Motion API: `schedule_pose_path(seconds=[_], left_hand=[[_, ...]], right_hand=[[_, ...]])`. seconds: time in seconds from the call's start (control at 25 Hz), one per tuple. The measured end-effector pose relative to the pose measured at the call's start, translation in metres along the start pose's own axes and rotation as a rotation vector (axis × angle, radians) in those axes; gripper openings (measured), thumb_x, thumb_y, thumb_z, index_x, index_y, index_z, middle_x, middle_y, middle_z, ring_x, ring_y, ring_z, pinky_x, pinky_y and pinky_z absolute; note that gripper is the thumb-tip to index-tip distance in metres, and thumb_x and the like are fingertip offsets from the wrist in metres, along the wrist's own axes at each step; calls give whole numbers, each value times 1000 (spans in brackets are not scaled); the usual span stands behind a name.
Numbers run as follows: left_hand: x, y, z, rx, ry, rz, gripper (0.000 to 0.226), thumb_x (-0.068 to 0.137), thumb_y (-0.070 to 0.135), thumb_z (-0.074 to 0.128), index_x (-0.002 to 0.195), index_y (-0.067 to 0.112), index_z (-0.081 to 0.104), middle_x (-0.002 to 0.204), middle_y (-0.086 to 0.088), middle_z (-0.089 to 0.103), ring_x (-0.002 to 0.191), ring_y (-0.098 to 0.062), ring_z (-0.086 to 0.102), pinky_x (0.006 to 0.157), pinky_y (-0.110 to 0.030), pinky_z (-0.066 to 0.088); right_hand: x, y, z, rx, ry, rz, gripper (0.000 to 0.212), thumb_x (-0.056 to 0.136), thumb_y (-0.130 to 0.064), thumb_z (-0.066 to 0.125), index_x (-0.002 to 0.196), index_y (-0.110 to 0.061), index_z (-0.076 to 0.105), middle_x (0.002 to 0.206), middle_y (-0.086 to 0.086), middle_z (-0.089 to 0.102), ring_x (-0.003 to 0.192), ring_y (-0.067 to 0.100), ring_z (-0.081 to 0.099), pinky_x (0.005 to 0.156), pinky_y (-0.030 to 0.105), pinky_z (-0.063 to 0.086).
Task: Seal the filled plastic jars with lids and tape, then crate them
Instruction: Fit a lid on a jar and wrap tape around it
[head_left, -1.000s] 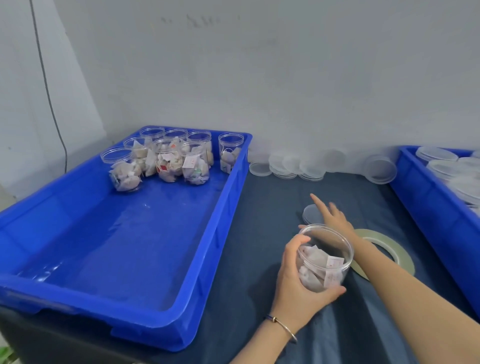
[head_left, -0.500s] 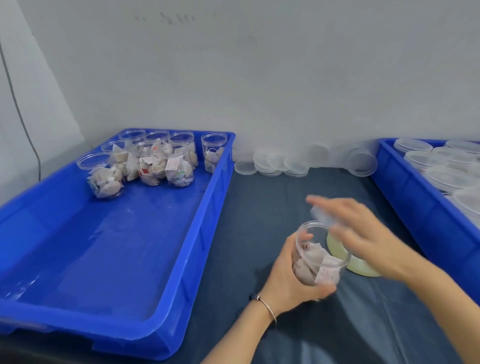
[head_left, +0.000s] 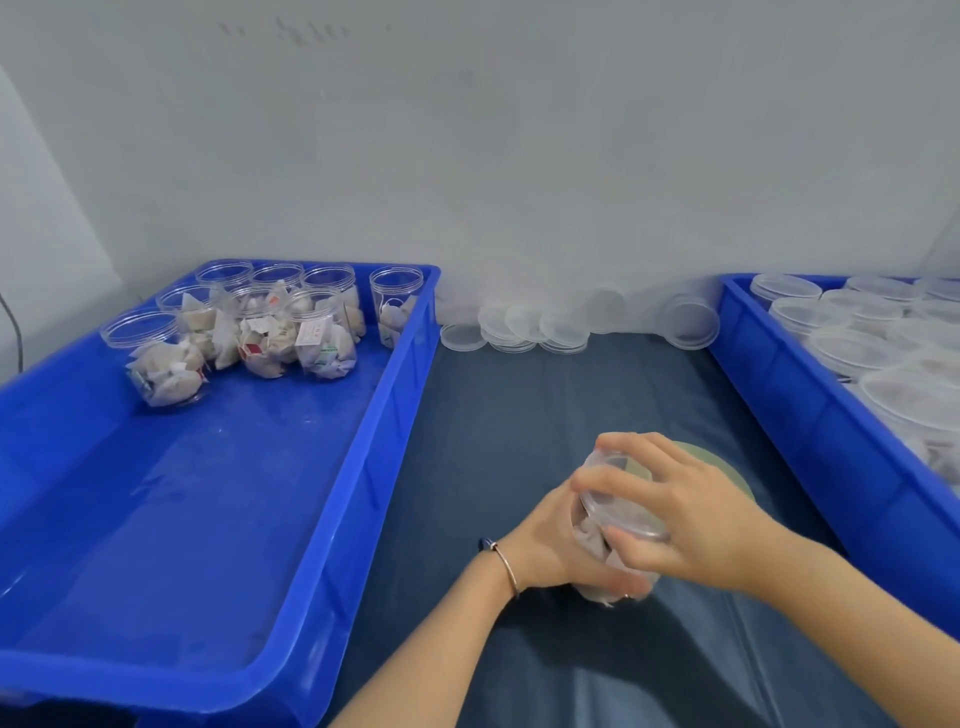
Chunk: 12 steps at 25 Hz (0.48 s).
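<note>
Both hands' grip (head_left: 691, 525) hiding jar (head_left: 597, 540)

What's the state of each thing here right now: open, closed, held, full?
Held jar: filled, tilted, gripped by left hand.
Lid: on the jar's mouth, gripped by right hand.
Jars in left crate: filled, upright, no lids.
Left crate: mostly bare floor.
Loose lids: piled by the wall.
Tape roll: flat, partly hidden.

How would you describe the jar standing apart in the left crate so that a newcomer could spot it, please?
Find the big blue crate on the left. Along its far end stands a cluster of filled jars. The lone jar stands apart, nearest the crate's right wall.
</note>
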<state>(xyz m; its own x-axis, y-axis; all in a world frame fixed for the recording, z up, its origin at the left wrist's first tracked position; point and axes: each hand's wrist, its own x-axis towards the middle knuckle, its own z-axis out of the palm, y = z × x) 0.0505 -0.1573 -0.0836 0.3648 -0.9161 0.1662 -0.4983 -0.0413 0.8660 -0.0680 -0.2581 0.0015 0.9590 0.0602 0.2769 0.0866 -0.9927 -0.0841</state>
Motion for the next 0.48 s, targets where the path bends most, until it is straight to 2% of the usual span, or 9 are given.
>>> schedule_pose_path(seconds=[0.08,0.12,0.16,0.24,0.32,0.36,0.4,0.44,0.48], left_hand=[[-3,10,16,79,162,49,60,66,43,71,118,32,43,110,19,52,95,5,51,84,-4,39],[-6,16,26,109,252,59,43,76,55,60,110,33,45,105,16,54,88,3,50,80,-2,38],[-11,23,33,72,291,26,44,80,69,47,106,34,46,103,13,57,86,0,52,79,-5,39],[-17,24,40,-37,318,-40,48,74,72,48,108,38,45,104,15,58,93,-2,56,83,-16,46],[-17,22,33,-207,262,-104,61,69,42,75,116,39,37,113,16,54,103,2,55,89,-24,48],[-17,17,27,-325,182,-108,84,66,21,85,127,38,30,126,12,50,113,2,53,92,-28,49],[-17,14,21,-421,104,-95,108,63,5,87,138,42,18,139,14,42,122,-2,51,92,-36,51],[-15,11,17,-460,37,-84,126,60,-3,87,142,47,6,144,21,34,126,-6,49,88,-39,54],[-11,10,15,-422,12,-76,130,59,-3,87,144,45,1,143,24,33,125,-4,50,84,-35,56]], right_hand=[[5,-19,19,-232,80,250,59,90,-47,13,123,-27,58,124,12,54,90,28,53,62,30,40],[8,-31,29,-301,19,370,70,88,-49,-7,134,-27,43,131,12,46,94,27,44,67,33,34],[12,-42,33,-302,-52,516,72,87,-52,-13,140,-25,28,132,13,40,95,27,38,70,34,29],[18,-50,27,-344,-165,707,71,89,-66,6,146,-25,15,129,15,39,96,27,39,76,34,31],[14,-40,13,-233,-231,584,78,80,-79,18,147,-41,6,150,10,22,125,31,35,100,44,30],[9,-31,2,-116,-283,485,76,76,-82,19,144,-53,2,158,-2,5,142,27,12,111,52,16],[4,-21,-7,-50,-318,367,71,74,-82,19,139,-62,1,158,-14,-6,145,17,-12,113,56,2],[0,-12,-12,-54,-320,232,66,75,-81,18,138,-65,4,156,-23,-8,141,7,-25,114,56,-3],[-4,-4,-14,-80,-295,104,62,80,-77,20,139,-62,12,156,-25,-2,140,0,-23,116,52,-2]])
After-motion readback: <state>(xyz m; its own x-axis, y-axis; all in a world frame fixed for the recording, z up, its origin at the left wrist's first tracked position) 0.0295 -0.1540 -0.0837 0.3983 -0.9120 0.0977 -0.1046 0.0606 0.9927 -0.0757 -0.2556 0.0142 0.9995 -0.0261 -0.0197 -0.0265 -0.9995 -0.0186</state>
